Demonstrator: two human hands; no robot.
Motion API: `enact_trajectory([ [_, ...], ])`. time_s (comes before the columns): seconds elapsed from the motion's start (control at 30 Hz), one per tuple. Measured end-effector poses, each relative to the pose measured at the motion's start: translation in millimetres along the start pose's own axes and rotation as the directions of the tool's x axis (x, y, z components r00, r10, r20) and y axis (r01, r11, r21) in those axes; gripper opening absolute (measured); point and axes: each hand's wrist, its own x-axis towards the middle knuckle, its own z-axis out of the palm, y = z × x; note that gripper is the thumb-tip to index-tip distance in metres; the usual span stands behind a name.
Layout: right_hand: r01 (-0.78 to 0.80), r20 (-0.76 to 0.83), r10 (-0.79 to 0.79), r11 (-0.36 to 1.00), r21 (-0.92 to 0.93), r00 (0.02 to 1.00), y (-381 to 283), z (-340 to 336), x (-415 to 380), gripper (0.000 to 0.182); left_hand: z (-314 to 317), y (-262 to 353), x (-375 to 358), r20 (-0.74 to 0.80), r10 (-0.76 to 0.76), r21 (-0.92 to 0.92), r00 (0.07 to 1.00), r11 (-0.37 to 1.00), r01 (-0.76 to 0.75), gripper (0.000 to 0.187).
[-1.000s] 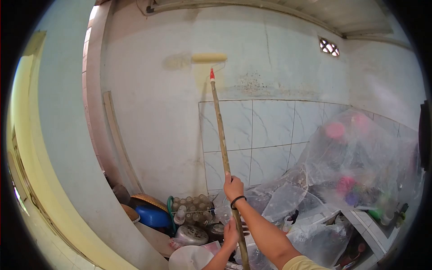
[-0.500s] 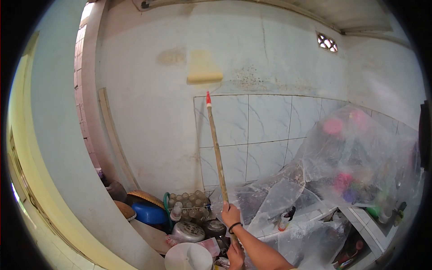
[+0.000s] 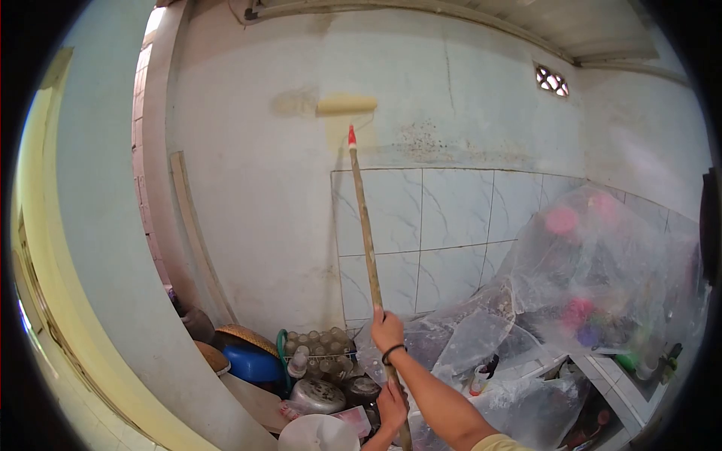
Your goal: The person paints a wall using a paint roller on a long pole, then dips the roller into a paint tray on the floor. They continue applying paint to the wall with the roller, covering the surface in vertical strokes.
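My right hand [image 3: 387, 331], with a dark band at its wrist, is wrapped around a long wooden pole [image 3: 366, 233]. Lower on the same pole, near the bottom of the view, my left hand [image 3: 392, 406] is closed too. The pole leans up to a red tip [image 3: 352, 137] joined by a wire frame to a paint roller [image 3: 347, 104]. Pale yellow covers the roller, which lies horizontally against the white wall [image 3: 248, 188]. Below it shows a yellowish painted patch [image 3: 340, 135], above the marbled tiles [image 3: 380, 210].
Clear plastic sheeting [image 3: 579, 263] drapes the counter at right. Bottles [image 3: 320, 343], a blue bowl [image 3: 252, 363], a metal pot [image 3: 317, 396] and a white bucket [image 3: 320, 434] crowd the lower left. A wooden strip [image 3: 197, 233] leans on the wall. A vent [image 3: 552, 80] is upper right.
The roller has moved up the wall, and the yellow patch now shows beneath it instead of above. Both hands have risen with the pole. The view has shifted slightly.
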Motion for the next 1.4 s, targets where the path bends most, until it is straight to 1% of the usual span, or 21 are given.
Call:
enact_trajectory([
  [0.1,0.011,-0.002,-0.011,0.999,0.046,1.000,-34,2,43,0.055,-4,49,30,0.038,-0.003,-0.127,0.999,0.992,0.008,0.044],
  [0.17,0.076,-0.056,-0.075,0.997,0.019,0.996,-53,10,73,0.056,-6,79,51,0.041,0.033,-0.138,0.999,0.990,-0.027,0.044],
  [0.23,0.059,-0.019,-0.058,0.993,0.106,0.998,-76,10,104,0.057,-5,101,71,0.047,0.067,-0.153,0.997,0.987,-0.059,0.045],
  [0.27,0.000,0.051,-0.007,0.991,0.135,0.999,-97,0,114,0.055,-3,108,86,0.049,0.089,-0.162,0.995,0.984,-0.080,0.045],
  [0.33,-0.061,0.123,0.040,0.983,0.174,0.992,-130,-12,138,0.055,-1,129,112,0.063,0.128,-0.185,0.990,0.976,-0.114,0.046],
  [0.47,-0.046,0.118,0.021,0.976,0.213,0.993,-181,-14,192,0.055,-3,185,154,0.105,0.187,-0.243,0.977,0.957,-0.158,0.048],
  [0.53,-0.010,0.068,-0.006,0.972,0.234,0.998,-198,-7,220,0.052,-5,210,167,0.109,0.207,-0.241,0.972,0.954,-0.176,0.049],
  [0.57,0.026,0.015,-0.031,0.968,0.249,0.999,-206,-3,233,0.051,-6,223,173,0.106,0.219,-0.228,0.970,0.955,-0.191,0.050],
  [0.6,0.061,-0.036,-0.054,0.963,0.262,0.998,-212,0,243,0.051,-8,232,177,0.103,0.230,-0.214,0.968,0.955,-0.204,0.050],
  [0.63,0.035,-0.004,-0.035,0.957,0.287,0.999,-224,-10,236,0.051,-8,236,184,0.130,0.239,-0.258,0.962,0.945,-0.200,0.050],
  [0.7,-0.027,0.063,0.006,0.943,0.333,0.998,-238,-25,219,0.052,-10,238,182,0.131,0.235,-0.242,0.963,0.950,-0.198,0.050],
  [0.77,-0.041,0.109,0.012,0.964,0.263,0.994,-220,-17,220,0.052,-9,228,178,0.109,0.229,-0.215,0.967,0.955,-0.202,0.051],
  [0.9,-0.028,0.126,0.005,0.983,0.183,0.992,-165,-7,185,0.055,4,161,156,0.025,0.208,-0.136,0.978,0.970,-0.203,0.051],
  [0.97,-0.044,0.117,0.025,0.986,0.163,0.993,-131,-2,156,0.056,0,148,120,-0.013,0.233,-0.006,0.972,0.972,-0.233,0.050],
  [1.03,0.124,-0.056,-0.123,0.992,0.019,0.991,-90,10,127,0.056,6,96,107,0.006,0.165,-0.031,0.986,0.986,-0.165,0.048],
  [1.1,0.057,0.010,-0.058,0.997,0.049,0.998,-67,4,90,0.055,7,59,85,0.025,0.154,0.006,0.988,0.988,-0.154,0.045],
  [1.17,0.040,0.019,-0.040,0.999,-0.009,0.999,-40,4,61,0.054,10,29,60,0.017,0.088,0.007,0.996,0.996,-0.088,0.044],
  [1.2,-0.006,0.069,0.006,1.000,0.003,0.998,-32,-1,46,0.053,10,18,47,0.013,0.052,0.008,0.999,0.999,-0.052,0.044],
  [1.23,-0.052,0.118,0.050,0.999,0.012,0.992,-24,-6,32,0.052,9,13,35,0.012,0.054,0.036,0.998,0.998,-0.055,0.044],
  [1.3,-0.064,0.103,0.065,0.998,-0.017,0.993,0,-1,12,0.051,5,8,11,0.014,0.064,0.095,0.998,0.993,-0.065,0.044],
  [1.4,-0.069,0.093,0.071,0.997,-0.033,0.993,17,2,-8,0.050,5,-6,-8,-0.021,0.053,0.062,0.998,0.997,-0.051,0.043],
])
